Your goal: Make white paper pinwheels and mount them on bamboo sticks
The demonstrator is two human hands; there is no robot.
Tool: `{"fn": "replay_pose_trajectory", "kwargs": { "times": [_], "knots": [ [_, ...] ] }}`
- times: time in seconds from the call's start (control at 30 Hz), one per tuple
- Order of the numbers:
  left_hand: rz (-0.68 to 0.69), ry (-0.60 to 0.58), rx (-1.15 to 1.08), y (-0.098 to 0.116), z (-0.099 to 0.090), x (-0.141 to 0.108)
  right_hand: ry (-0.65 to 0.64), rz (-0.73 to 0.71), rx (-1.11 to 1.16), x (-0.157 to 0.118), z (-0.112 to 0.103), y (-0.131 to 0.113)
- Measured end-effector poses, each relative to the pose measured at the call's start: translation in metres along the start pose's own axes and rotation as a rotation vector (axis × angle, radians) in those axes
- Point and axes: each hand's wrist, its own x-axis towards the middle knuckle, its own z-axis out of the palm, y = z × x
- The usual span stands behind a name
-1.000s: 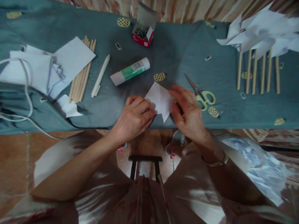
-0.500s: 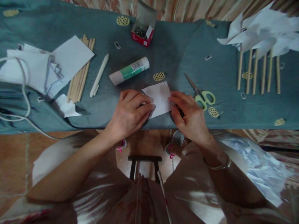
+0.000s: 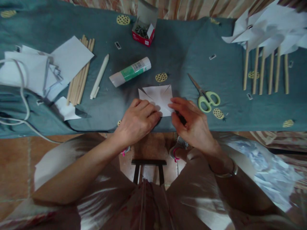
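A small white paper square (image 3: 161, 95) lies near the table's front edge, with slits cut in from its upper corners; the flap at its upper left stands slightly apart. My left hand (image 3: 139, 119) is closed on the lower left part of the paper, fingertips pressed together and hiding that corner. At the right edge, my right hand (image 3: 192, 119) holds the paper between thumb and fingers. Scissors (image 3: 203, 95) with green handles lie just right of my right hand. Above the paper rests a green and white glue stick (image 3: 130, 72).
A red box (image 3: 144, 35) of small metal pieces stands at the back. On the left are a white pen (image 3: 100, 76), wooden sticks (image 3: 80, 81) and paper sheets (image 3: 72, 52). Several paper pinwheels (image 3: 271, 32) on sticks lie at the right. A white cable (image 3: 25, 92) crosses the left edge.
The paper has turned to lie straighter, and its upper left slit now shows. My left hand has shifted slightly right and down along it; my right hand has moved a little left.
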Motion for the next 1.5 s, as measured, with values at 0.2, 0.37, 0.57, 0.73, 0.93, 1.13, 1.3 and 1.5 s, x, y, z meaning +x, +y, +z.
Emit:
{"fn": "replay_pose_trajectory", "kwargs": {
  "times": [0.2,0.37,0.57,0.73,0.93,1.13,1.3,1.5],
  "knots": [
    [-0.008,-0.05,-0.063,0.001,-0.004,-0.002,-0.101,-0.035,0.002,0.002,-0.008,0.002],
    [0.004,-0.018,-0.079,0.0,-0.005,-0.009,-0.176,-0.053,0.024,0.0,-0.01,0.004],
    [0.016,0.005,-0.096,0.001,-0.007,-0.015,-0.219,-0.044,0.124,0.0,-0.011,0.008],
    [0.01,-0.03,-0.105,0.002,-0.008,-0.015,-0.221,-0.03,0.219,0.003,-0.012,0.009],
    [-0.009,-0.087,-0.123,0.003,-0.008,-0.017,-0.184,0.043,0.251,0.007,-0.007,0.006],
    [-0.011,-0.06,-0.169,0.007,-0.006,-0.017,-0.082,0.064,0.195,0.01,0.003,0.004],
    [-0.008,-0.016,-0.169,0.008,-0.006,-0.015,-0.062,0.06,0.149,0.012,0.008,0.001],
    [0.018,-0.056,-0.173,0.008,-0.007,-0.015,-0.046,0.07,0.109,0.014,0.012,-0.003]
  ]
}}
